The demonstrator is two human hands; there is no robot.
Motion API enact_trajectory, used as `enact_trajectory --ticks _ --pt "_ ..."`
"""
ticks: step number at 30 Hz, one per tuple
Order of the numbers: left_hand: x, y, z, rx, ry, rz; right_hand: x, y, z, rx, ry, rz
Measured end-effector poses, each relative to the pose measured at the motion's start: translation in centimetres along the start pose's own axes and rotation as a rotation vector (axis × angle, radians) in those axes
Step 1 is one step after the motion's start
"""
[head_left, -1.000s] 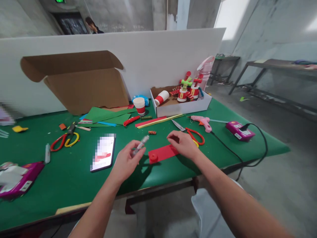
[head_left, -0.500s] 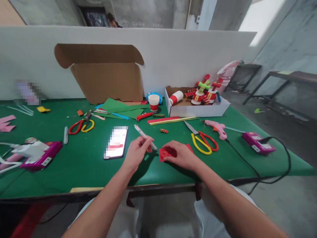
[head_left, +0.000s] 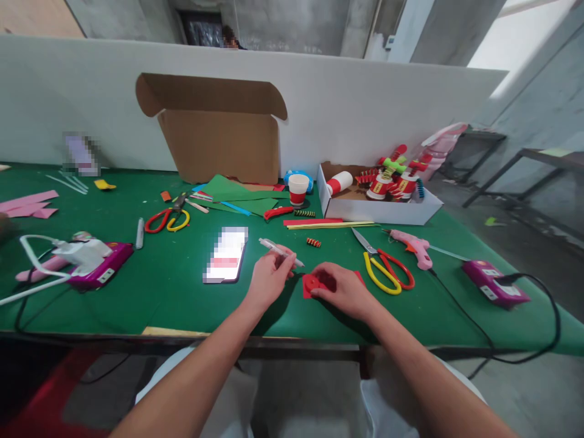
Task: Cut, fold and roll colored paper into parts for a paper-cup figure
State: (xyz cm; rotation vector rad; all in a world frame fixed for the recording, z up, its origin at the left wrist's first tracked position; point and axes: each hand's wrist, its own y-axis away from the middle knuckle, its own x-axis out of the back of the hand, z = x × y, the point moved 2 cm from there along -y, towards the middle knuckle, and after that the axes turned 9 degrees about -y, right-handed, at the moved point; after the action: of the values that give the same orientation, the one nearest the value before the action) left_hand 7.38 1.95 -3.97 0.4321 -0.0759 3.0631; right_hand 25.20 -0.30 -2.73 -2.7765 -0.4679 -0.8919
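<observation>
My left hand (head_left: 274, 275) grips a white pen (head_left: 269, 244) between thumb and fingers, its tip just left of the red paper. With curled fingers, my right hand (head_left: 344, 291) holds a small round red piece (head_left: 312, 283) down on a red paper strip (head_left: 306, 293). The strip runs under that hand and shows again on its far side. Left of my hands lies a phone (head_left: 225, 255) with a lit screen. Scissors with red and yellow handles (head_left: 387, 271) rest to the right. Beyond my hands is a small red-and-yellow coil (head_left: 314, 242).
A white box (head_left: 381, 210) holds decorated cups; a paper cup (head_left: 298, 190) stands beside it. Right are a pink glue gun (head_left: 413, 246) and a purple power strip (head_left: 495, 283) with cables. Left are more scissors (head_left: 168, 219) and another power strip (head_left: 103, 267). An open cardboard box (head_left: 223, 146) stands behind.
The view has turned left, shifting everything rightward. The pen lies at a flatter angle in my left hand. My right hand keeps its hold on the red piece.
</observation>
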Motion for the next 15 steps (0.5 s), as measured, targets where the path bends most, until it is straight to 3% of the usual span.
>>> enact_trajectory --ticks 15 --pt "-0.58 0.47 -0.03 0.036 -0.027 -0.008 0.12 0.17 -0.5 -0.031 0.028 -0.025"
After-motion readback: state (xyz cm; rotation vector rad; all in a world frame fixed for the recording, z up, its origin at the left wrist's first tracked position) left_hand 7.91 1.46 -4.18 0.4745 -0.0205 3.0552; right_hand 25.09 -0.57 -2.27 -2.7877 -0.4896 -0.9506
